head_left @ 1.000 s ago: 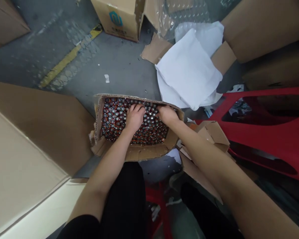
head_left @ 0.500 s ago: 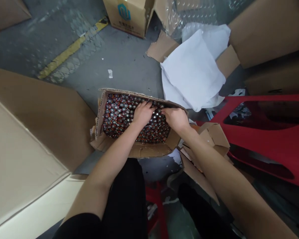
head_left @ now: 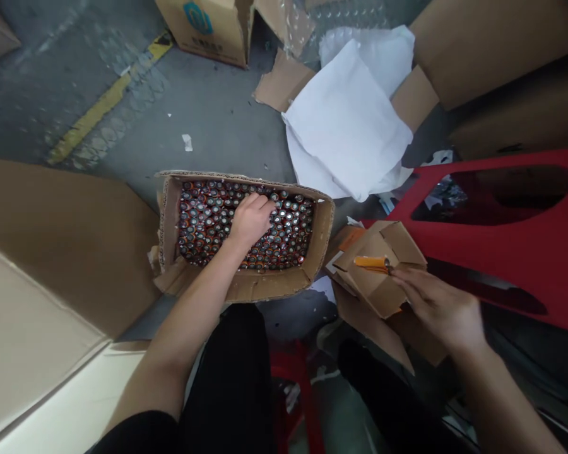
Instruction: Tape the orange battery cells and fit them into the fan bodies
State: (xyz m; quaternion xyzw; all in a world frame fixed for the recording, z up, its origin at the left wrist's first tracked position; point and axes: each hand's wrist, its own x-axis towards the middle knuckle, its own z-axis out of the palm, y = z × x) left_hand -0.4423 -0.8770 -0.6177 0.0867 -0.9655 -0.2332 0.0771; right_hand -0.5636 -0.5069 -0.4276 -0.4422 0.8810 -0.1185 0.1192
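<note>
An open cardboard box (head_left: 319, 243) on the floor is packed with several upright red batteries (head_left: 203, 217), metal tops up. My left hand (head_left: 250, 217) lies on the batteries near the box's middle with its fingers curled down among them. My right hand (head_left: 440, 309) is out of the box, to its right. Its fingertips pinch an orange battery (head_left: 370, 262) held flat over a small folded cardboard piece (head_left: 373, 280).
White paper sheets (head_left: 345, 126) lie beyond the box. A red plastic stool (head_left: 511, 252) lies on its side at the right. Large cardboard sheets (head_left: 52, 252) fill the left. A printed carton (head_left: 203, 28) stands at the far end. My dark-trousered legs are below.
My right hand has left the box and moved right and toward me, now holding an orange battery over the folded cardboard. My left hand stays on the batteries.
</note>
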